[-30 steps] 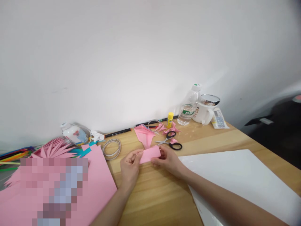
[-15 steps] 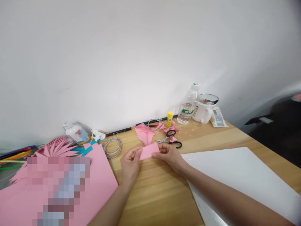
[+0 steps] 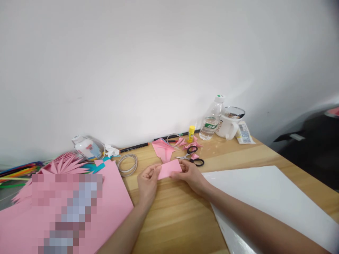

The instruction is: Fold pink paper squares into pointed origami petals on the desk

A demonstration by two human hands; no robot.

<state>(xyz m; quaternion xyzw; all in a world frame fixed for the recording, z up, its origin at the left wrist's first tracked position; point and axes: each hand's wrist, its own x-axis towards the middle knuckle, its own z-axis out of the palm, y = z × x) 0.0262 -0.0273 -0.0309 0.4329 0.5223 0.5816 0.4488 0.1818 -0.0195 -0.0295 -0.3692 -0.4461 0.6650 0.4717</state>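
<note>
A small pink rectangle of folded paper (image 3: pixel 168 168) is held above the wooden table between my two hands. My left hand (image 3: pixel 148 180) pinches its left edge, thumb in front. On the opposite side my right hand (image 3: pixel 192 176) grips it with the thumb on its face and the fingers behind. Just past the paper lie scissors (image 3: pixel 192 155) with black handles, partly open. A larger folded pink paper piece (image 3: pixel 163 151) rests beyond, and several pink paper scraps (image 3: pixel 194 142) surround a yellow glue stick (image 3: pixel 191 134).
Pink sheets (image 3: pixel 116 208) with a fanned paper shape (image 3: pixel 63 165) cover the left. A tape roll (image 3: pixel 127 164), black marker (image 3: pixel 135 147) and white bottle (image 3: pixel 87 147) lie near the wall. A water bottle (image 3: pixel 210 121) and white mug (image 3: pixel 227 127) stand behind; a white board (image 3: pixel 259 194) lies right.
The paper stays between both hands and has shifted very slightly right. My right thumb has slid a little on its lower edge. The camera view has moved slightly.
</note>
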